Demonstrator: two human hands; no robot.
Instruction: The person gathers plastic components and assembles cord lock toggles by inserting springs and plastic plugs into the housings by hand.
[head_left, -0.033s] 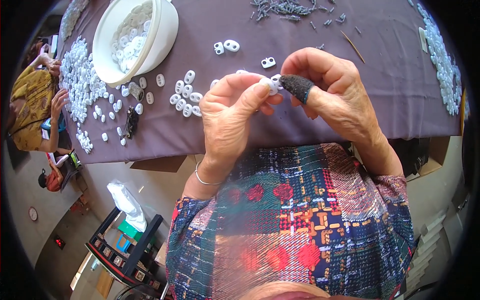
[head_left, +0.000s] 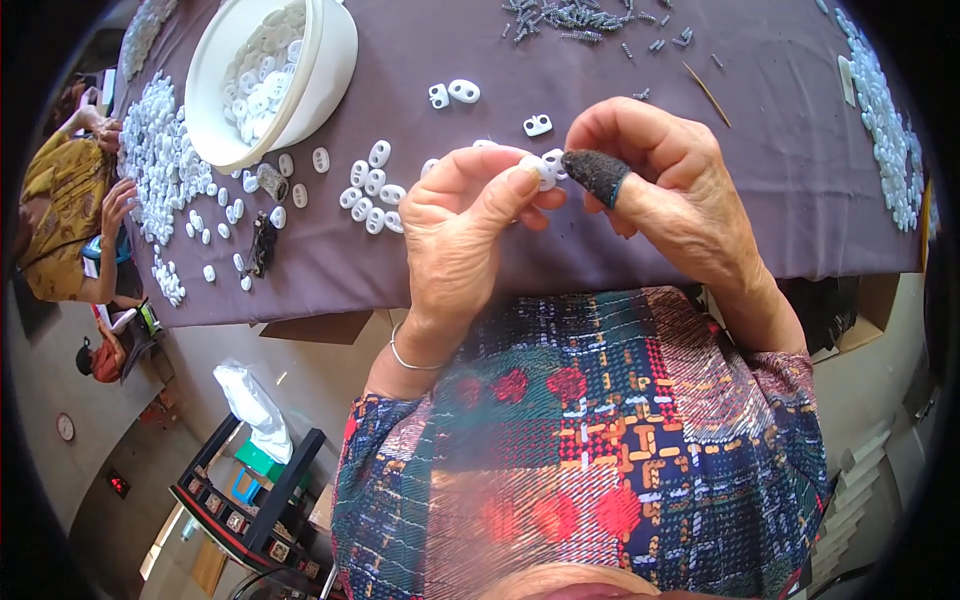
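My left hand pinches a white two-holed piece between thumb and fingers, above the table. My right hand is at the piece's right end, its black thumb cover just beside it; I cannot tell whether these fingers grip anything. Loose white pieces lie left of my left hand; small springs lie beyond both hands.
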